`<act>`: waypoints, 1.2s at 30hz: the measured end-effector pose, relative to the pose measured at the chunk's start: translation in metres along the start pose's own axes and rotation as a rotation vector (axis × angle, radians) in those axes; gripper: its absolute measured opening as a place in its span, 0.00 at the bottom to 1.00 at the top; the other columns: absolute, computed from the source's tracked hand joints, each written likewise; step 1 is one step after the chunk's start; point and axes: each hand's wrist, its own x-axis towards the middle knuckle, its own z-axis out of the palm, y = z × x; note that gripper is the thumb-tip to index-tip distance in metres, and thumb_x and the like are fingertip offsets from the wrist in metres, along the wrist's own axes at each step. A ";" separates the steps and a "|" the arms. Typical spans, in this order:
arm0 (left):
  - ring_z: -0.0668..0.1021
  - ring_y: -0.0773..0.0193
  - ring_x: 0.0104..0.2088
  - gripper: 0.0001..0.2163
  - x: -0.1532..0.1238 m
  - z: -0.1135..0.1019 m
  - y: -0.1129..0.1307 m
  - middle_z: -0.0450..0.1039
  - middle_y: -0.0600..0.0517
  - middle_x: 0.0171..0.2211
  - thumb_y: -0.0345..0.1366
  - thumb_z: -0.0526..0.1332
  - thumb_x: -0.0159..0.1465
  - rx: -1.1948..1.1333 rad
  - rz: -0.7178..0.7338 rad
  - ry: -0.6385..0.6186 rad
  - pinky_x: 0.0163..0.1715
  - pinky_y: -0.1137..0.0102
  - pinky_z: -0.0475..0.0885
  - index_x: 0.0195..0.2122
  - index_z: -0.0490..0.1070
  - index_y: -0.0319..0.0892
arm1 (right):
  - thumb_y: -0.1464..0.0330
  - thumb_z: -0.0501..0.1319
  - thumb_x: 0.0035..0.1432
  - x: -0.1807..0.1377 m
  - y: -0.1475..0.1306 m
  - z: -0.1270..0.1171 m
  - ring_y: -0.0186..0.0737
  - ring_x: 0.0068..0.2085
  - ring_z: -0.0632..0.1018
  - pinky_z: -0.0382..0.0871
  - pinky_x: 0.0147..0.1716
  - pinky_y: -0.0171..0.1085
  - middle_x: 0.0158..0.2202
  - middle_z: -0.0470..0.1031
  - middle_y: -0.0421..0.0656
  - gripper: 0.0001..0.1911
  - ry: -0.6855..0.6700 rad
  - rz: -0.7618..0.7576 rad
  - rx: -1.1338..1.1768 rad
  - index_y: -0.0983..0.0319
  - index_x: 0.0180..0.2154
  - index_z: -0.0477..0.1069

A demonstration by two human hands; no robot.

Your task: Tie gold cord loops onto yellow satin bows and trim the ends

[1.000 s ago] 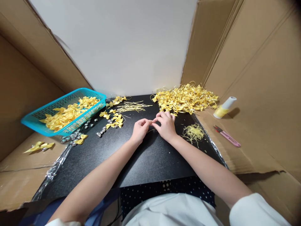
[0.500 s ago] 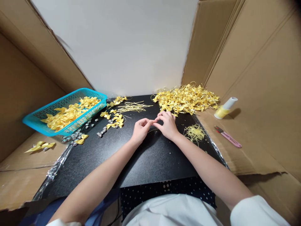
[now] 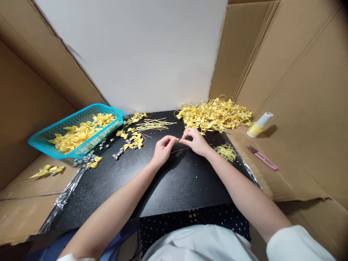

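Observation:
Over the middle of the black table (image 3: 168, 188), my left hand (image 3: 164, 148) and my right hand (image 3: 195, 142) meet almost fingertip to fingertip. Both pinch a thin gold cord (image 3: 180, 149), part of which curves below the fingers. Whatever else lies between the fingertips is too small to make out. Beyond the left hand lies a bunch of cut yellow cords (image 3: 153, 124). To its left are yellow ribbon bows (image 3: 136, 139) and small silver bells (image 3: 116, 155). Behind the right hand rises a big heap of yellow bows with cord loops (image 3: 217, 114).
A turquoise basket (image 3: 40, 145) of yellow bows stands at the left, with more silver bells (image 3: 87, 157) along its front. On the right are a tangle of yellow thread scraps (image 3: 227, 152), a thread spool (image 3: 259, 125) and pink-handled snips (image 3: 263, 158). Cardboard walls (image 3: 299, 90) flank the table.
My right hand's fingers have drawn slightly apart from the left fingertips and curled differently. More of the gold cord shows beneath the hands. The left hand stays nearly in place.

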 end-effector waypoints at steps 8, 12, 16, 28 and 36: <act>0.72 0.65 0.28 0.13 0.001 -0.002 -0.006 0.75 0.52 0.26 0.45 0.60 0.61 0.057 -0.005 0.022 0.33 0.72 0.65 0.26 0.74 0.41 | 0.69 0.66 0.55 0.000 0.005 0.000 0.41 0.45 0.71 0.63 0.48 0.43 0.38 0.73 0.42 0.04 -0.019 0.001 -0.020 0.60 0.28 0.73; 0.68 0.67 0.23 0.13 0.001 -0.003 -0.006 0.68 0.55 0.20 0.44 0.60 0.61 0.110 -0.007 0.036 0.29 0.73 0.62 0.25 0.72 0.41 | 0.69 0.65 0.55 0.001 0.006 -0.004 0.40 0.43 0.72 0.63 0.48 0.42 0.37 0.73 0.42 0.05 -0.104 -0.013 -0.030 0.61 0.28 0.73; 0.68 0.66 0.24 0.12 0.001 -0.004 -0.007 0.69 0.55 0.21 0.43 0.60 0.61 0.153 0.010 0.060 0.28 0.73 0.61 0.26 0.74 0.41 | 0.68 0.66 0.54 0.001 0.009 -0.010 0.38 0.39 0.73 0.64 0.45 0.40 0.34 0.73 0.40 0.06 -0.210 0.033 -0.031 0.61 0.26 0.73; 0.63 0.68 0.23 0.14 -0.002 -0.002 -0.004 0.62 0.57 0.20 0.43 0.57 0.63 0.263 0.039 -0.057 0.26 0.72 0.58 0.25 0.69 0.40 | 0.67 0.61 0.58 0.002 0.005 0.012 0.40 0.42 0.73 0.62 0.51 0.43 0.37 0.77 0.43 0.08 -0.168 0.048 0.191 0.61 0.31 0.77; 0.61 0.69 0.23 0.13 -0.001 0.000 -0.004 0.58 0.58 0.20 0.41 0.55 0.61 0.288 0.025 -0.034 0.26 0.73 0.57 0.22 0.63 0.41 | 0.72 0.59 0.52 0.004 0.004 0.011 0.37 0.38 0.75 0.66 0.45 0.37 0.32 0.75 0.41 0.12 -0.206 0.127 0.374 0.61 0.18 0.73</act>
